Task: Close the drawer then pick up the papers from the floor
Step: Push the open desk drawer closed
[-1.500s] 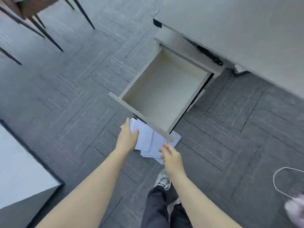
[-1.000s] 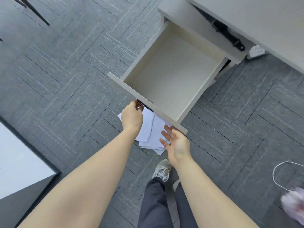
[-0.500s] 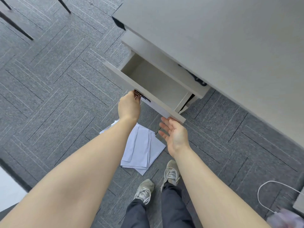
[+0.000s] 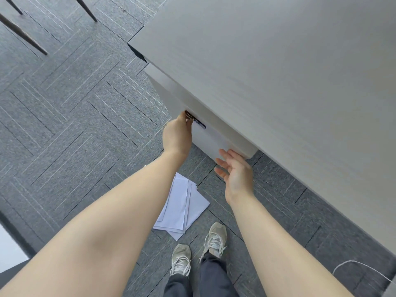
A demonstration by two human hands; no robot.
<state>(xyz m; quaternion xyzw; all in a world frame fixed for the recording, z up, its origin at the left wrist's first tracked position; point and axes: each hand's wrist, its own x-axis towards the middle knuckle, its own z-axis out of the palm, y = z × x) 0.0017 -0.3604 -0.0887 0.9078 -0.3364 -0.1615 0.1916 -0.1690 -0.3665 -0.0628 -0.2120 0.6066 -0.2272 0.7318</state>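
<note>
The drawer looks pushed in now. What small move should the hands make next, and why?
Probably let go of the handle and lower both hands to the papers. The drawer front sits flush under the desk, so that step seems done. The left hand is at the handle, the right hand is open and empty, and the papers lie on the carpet.

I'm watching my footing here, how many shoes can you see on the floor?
2: one grey lace-up sneaker on the grey carpet near the bottom edge, the other grey sneaker just right of it, below the scattered white papers. None looks hidden.
</note>
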